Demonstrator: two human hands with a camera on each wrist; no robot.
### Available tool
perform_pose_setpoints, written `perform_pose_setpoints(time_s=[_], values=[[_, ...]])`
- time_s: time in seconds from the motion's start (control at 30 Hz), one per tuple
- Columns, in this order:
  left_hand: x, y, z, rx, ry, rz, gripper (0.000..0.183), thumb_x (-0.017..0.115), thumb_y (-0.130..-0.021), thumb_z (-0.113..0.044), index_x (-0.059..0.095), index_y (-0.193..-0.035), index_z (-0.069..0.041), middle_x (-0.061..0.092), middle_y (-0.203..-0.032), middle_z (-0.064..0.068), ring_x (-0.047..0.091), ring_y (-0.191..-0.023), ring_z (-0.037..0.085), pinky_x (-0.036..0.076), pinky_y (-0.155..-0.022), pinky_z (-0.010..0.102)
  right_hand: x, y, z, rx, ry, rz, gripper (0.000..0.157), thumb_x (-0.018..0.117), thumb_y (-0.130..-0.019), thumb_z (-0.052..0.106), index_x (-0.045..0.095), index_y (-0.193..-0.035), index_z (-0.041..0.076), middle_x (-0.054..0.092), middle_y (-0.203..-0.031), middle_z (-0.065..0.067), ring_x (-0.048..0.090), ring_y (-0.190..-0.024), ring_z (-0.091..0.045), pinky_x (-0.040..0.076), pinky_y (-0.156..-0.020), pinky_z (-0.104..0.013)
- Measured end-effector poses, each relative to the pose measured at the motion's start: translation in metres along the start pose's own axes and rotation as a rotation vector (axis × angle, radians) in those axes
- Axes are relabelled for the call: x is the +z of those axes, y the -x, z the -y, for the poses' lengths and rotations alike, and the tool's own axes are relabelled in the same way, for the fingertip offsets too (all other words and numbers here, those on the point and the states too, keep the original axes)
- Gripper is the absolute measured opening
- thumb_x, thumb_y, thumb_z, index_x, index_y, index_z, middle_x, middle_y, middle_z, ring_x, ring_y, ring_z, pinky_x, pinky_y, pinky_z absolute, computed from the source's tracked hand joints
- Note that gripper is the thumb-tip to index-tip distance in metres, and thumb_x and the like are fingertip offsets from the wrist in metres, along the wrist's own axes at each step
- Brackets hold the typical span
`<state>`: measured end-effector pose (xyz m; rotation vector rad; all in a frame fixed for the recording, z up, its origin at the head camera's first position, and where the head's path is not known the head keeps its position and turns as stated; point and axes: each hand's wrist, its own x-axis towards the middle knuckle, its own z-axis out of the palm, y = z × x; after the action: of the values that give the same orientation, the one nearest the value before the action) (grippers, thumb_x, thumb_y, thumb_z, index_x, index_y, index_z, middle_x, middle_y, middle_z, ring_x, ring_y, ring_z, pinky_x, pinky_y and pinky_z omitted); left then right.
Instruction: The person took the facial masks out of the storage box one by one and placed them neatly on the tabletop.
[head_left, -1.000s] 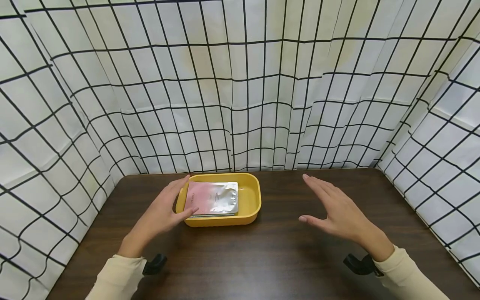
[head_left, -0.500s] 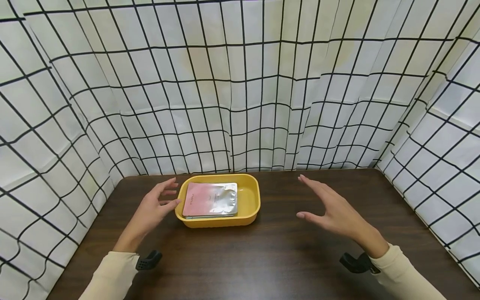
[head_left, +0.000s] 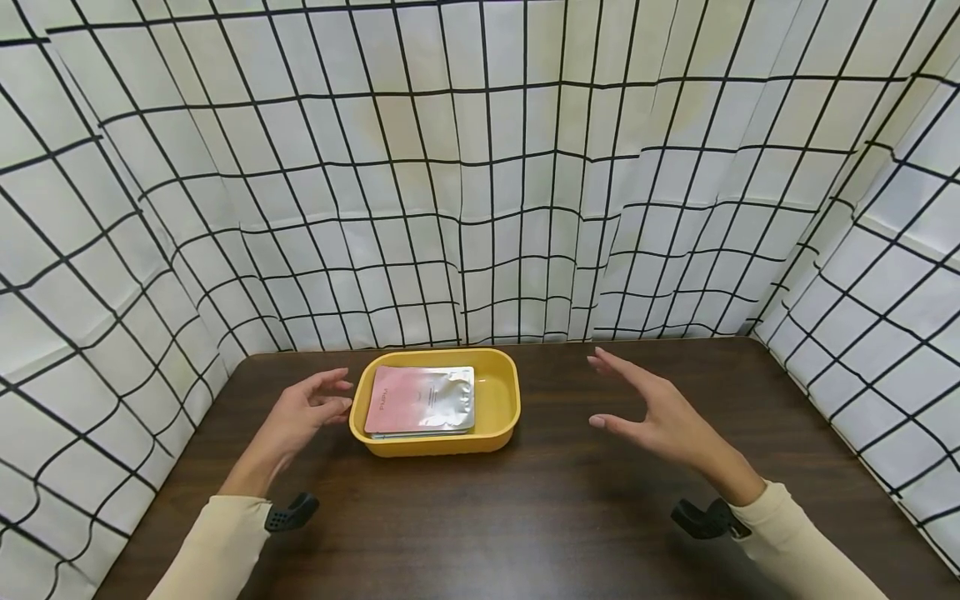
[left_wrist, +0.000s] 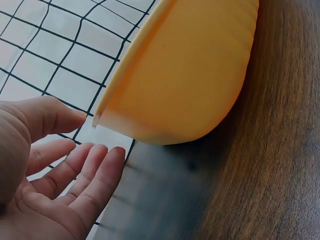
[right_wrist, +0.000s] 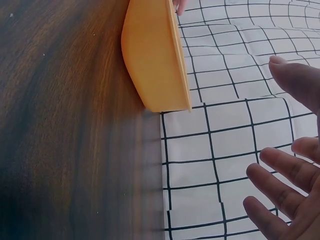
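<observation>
A yellow plastic tray (head_left: pixel 497 402) with rounded corners stands at the back of the table, left of centre. Inside it, towards the left, lies a small stack of flat foil pouches (head_left: pixel 422 402); the top one fades from pink to silver. My left hand (head_left: pixel 300 415) hovers just off the tray's left end, fingers loosely bent and nothing in them. In the left wrist view the thumb and fingers of that hand (left_wrist: pixel 60 192) point towards the tray's rim (left_wrist: pixel 102 102). Well to the right of the tray, my right hand (head_left: pixel 667 417) is held with thumb and fingers spread, holding nothing.
The dark brown wooden table (head_left: pixel 480 525) has its back edge right behind the tray. A white curtain with a black grid (head_left: pixel 510 183) hangs behind and on both sides. Each wrist carries a black camera mount (head_left: pixel 292 512) at the cuff of a cream sleeve.
My left hand has drawn back leftward from over the tray's left end to beside it, its fingers bending more. My right hand has drifted slightly left. The tray and pouches stay put.
</observation>
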<state>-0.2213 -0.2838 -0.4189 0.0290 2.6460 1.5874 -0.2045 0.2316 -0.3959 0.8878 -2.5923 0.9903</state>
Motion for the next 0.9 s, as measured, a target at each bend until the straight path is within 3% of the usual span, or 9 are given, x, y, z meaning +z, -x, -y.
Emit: perform_pose_setpoints(time_s=[0.33, 0.47, 0.6, 0.9], values=[[-0.001, -0.004, 0.002, -0.065, 0.063, 0.053, 0.06, 0.065, -0.1, -0.019, 0.041, -0.152, 0.0, 0.054, -0.134, 0.022, 0.063, -0.108, 0.023, 0.058, -0.09, 0.041, 0.006, -0.006, -0.003, 0.022, -0.063, 0.003, 0.086, 0.08, -0.087, 0.037, 0.033, -0.159, 0.03, 0.056, -0.148, 0.002, 0.057, -0.131, -0.024, 0.047, -0.103, -0.057], [0.0, -0.005, 0.002, -0.076, 0.088, 0.066, 0.061, 0.065, -0.1, -0.019, 0.041, -0.152, 0.0, 0.054, -0.13, 0.021, 0.063, -0.102, 0.018, 0.059, -0.087, 0.038, 0.008, -0.009, -0.005, 0.027, -0.083, 0.004, 0.085, 0.08, -0.087, 0.037, 0.034, -0.158, 0.032, 0.056, -0.148, 0.003, 0.058, -0.13, -0.02, 0.048, -0.102, -0.055], [0.001, -0.007, 0.002, -0.09, 0.104, 0.064, 0.059, 0.066, -0.099, -0.018, 0.043, -0.151, 0.0, 0.055, -0.126, 0.019, 0.063, -0.099, 0.017, 0.06, -0.084, 0.036, 0.011, -0.014, -0.006, 0.031, -0.113, 0.009, 0.084, 0.081, -0.087, 0.037, 0.035, -0.157, 0.032, 0.056, -0.148, 0.005, 0.058, -0.13, -0.018, 0.048, -0.103, -0.051], [0.003, -0.009, 0.0, -0.12, 0.118, 0.067, 0.055, 0.065, -0.1, -0.016, 0.046, -0.149, 0.0, 0.057, -0.12, 0.016, 0.062, -0.097, 0.018, 0.06, -0.08, 0.032, 0.017, -0.022, -0.004, 0.025, -0.166, 0.028, 0.083, 0.08, -0.087, 0.038, 0.036, -0.157, 0.032, 0.055, -0.148, 0.004, 0.058, -0.13, -0.018, 0.048, -0.103, -0.056]])
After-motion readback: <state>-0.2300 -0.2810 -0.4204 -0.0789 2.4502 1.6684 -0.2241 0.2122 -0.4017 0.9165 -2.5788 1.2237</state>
